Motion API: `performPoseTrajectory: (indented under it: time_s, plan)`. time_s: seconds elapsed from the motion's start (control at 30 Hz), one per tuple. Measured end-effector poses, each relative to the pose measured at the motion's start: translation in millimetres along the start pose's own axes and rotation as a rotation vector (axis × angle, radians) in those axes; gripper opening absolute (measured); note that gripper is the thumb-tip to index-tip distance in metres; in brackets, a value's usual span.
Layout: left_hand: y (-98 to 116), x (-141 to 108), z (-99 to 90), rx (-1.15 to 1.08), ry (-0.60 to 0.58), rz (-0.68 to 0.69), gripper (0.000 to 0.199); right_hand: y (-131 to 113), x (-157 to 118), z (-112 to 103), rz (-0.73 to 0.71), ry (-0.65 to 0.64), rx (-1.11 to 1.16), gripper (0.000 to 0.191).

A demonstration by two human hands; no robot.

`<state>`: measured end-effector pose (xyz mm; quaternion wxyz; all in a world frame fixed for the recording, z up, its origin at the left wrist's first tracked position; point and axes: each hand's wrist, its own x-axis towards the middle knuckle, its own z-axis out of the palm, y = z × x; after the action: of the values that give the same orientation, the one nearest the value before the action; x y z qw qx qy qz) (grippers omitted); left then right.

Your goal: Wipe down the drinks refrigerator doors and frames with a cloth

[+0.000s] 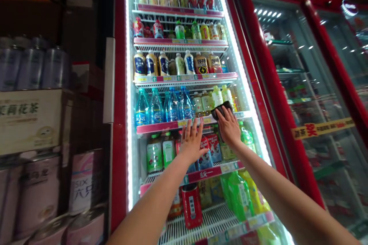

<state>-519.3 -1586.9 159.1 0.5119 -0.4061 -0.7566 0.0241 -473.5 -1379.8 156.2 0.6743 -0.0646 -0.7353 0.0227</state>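
My right hand (228,124) has its fingers over a bunched black cloth (222,110), at the height of the fourth shelf's front edge (161,126). Beside it, my left hand (192,141) is stretched out with fingers spread and nothing in it, its fingertips near the same edge. Whether both palms rest on a glass door or reach inside is hard to tell. Blue-capped bottles (173,105) stand on that shelf left of the cloth, and pale green bottles (217,95) behind it. Red and blue packs (213,146) sit behind my hands on the shelf below.
A lit drinks cooler with a red frame (120,153) fills the middle. Low inside it are a red can-shaped pack (192,206) and large green bottles (238,191). Boxes (31,122) and purple-silver containers (56,68) are stacked at left. Another red-framed cooler (283,130) stands at right.
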Motion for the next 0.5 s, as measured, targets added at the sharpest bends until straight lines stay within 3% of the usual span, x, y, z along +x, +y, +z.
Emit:
performPoseTrajectory:
  time_s: [0.07,0.13,0.2,0.27,0.4,0.5]
  plan:
    - [5,2,3.4,-0.007,-0.015,0.011,0.131,12,-27,-1,0.08,0.019,-0.029,0.055]
    - [6,2,6.0,-0.01,0.0,0.014,0.135,16,-43,-3,0.014,-0.032,-0.063,0.056]
    - [5,1,8.6,-0.007,0.031,0.014,0.136,17,-36,-5,-0.109,-0.101,-0.092,0.057]
    - [4,1,11.2,0.006,0.052,0.017,0.135,25,-11,-6,-0.158,-0.127,-0.103,0.057]
    - [3,2,15.2,0.026,0.065,0.015,0.135,60,29,-5,-0.01,0.004,-0.043,0.055]
    - [3,3,15.7,0.026,0.064,0.009,0.134,81,9,-2,0.165,0.158,-0.036,0.056]
